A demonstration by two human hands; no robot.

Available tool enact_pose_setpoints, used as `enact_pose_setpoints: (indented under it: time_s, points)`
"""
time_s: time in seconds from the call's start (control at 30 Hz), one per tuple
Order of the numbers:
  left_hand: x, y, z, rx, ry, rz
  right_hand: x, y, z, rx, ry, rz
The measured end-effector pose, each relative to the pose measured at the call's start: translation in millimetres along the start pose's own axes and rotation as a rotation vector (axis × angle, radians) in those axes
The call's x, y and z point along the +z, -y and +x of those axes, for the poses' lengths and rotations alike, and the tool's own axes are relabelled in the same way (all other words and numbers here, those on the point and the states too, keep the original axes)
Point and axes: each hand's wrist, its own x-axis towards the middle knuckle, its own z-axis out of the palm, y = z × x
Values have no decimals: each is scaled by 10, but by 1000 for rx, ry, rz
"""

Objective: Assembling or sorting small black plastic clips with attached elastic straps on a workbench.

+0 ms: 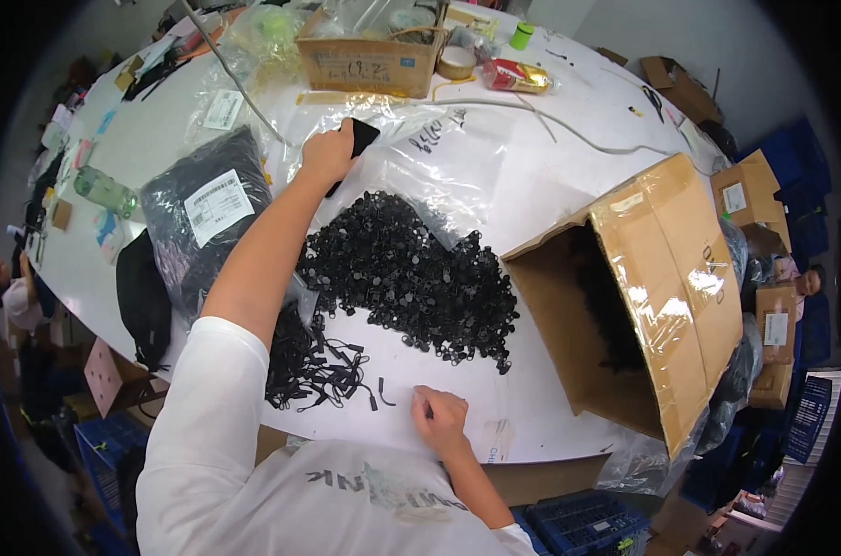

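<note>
On the white table (pixel 550 185), a dark plastic bag (pixel 207 218) with a white rectangular label lies at the left, and an open brown cardboard box (pixel 661 287) lies on its side at the right. Between them is a pile of small black parts (pixel 411 278). The left hand (pixel 330 153) is closed around a flat black object (pixel 360 139) beyond the pile, while the right hand (pixel 441 419) rests near the table's front edge, fingers pinched together on a small piece I cannot make out.

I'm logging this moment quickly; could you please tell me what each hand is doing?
Left hand: closed on a flat black object.
Right hand: resting on the table, fingers curled; contents cannot be told.
</note>
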Motion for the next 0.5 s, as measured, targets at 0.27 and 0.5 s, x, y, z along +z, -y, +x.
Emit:
enact_pose_setpoints:
  time_s: [0.27, 0.5]
  points:
    - [-1071, 109, -393, 86, -305, -74, 48, 1, -41, -215, 75, -126]
    - [-1137, -449, -2286, 389, -31, -721, -51, 92, -13, -103, -36, 9]
